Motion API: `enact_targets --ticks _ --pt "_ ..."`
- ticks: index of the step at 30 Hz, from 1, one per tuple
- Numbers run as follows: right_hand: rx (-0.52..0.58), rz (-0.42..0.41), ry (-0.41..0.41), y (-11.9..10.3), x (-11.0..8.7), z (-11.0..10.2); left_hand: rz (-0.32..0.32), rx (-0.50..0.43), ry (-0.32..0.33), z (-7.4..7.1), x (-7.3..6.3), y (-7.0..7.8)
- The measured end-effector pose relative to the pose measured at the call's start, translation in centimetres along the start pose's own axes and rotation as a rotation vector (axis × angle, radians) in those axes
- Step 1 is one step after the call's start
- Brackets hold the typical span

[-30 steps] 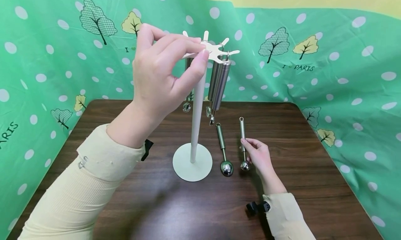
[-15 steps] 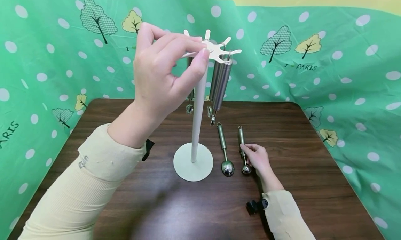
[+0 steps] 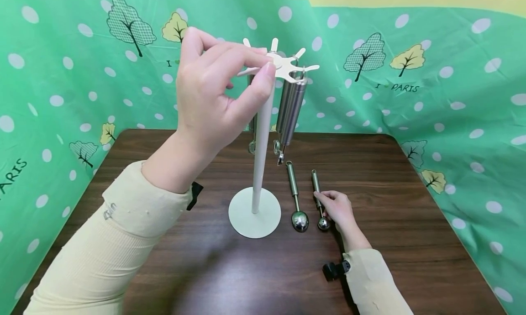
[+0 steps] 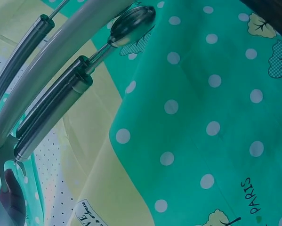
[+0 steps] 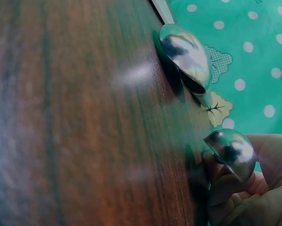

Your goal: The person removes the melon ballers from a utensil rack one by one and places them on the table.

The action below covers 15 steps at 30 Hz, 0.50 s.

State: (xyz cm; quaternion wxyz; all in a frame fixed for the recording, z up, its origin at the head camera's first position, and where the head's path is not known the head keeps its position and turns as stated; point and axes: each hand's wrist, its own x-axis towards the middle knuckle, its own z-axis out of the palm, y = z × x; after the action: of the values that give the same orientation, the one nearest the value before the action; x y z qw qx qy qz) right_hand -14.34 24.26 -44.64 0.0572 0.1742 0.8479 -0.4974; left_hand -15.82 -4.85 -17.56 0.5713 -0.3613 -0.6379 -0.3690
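My left hand [image 3: 215,91] pinches the star-shaped top [image 3: 285,67] of a white utensil stand between thumb and fingers. Steel-handled utensils [image 3: 291,107] hang from its prongs; the left wrist view shows hanging handles [image 4: 56,110] beside the pole. Down on the table, my right hand [image 3: 338,210] pinches the handle of a small melon baller [image 3: 323,223], which lies close to the tabletop. The right wrist view shows its round bowl [image 5: 232,153] in front of my fingers. Left of it lies a larger steel scoop [image 3: 300,220] with an oval bowl, apart from both hands.
The stand's round white base [image 3: 255,214] rests on the dark wooden table [image 3: 197,269]. A green polka-dot cloth [image 3: 370,109] hangs behind the table and along its sides. A black wrist camera [image 3: 334,270] sits at my right sleeve.
My right hand has drawn the melon baller slightly toward me, and its handle end is lower in view. My left hand keeps hold of the stand's top. The hanging utensil behind the pole has swung slightly.
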Motion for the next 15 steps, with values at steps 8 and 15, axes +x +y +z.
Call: enact_targets --ticks 8,15 --pt "-0.109 -0.036 0.030 0.17 0.36 0.29 -0.003 0.015 -0.018 -0.08 0.01 -0.03" --pt "-0.099 -0.051 0.024 0.51 0.54 0.38 -0.003 0.017 -0.033 -0.14 0.04 -0.04"
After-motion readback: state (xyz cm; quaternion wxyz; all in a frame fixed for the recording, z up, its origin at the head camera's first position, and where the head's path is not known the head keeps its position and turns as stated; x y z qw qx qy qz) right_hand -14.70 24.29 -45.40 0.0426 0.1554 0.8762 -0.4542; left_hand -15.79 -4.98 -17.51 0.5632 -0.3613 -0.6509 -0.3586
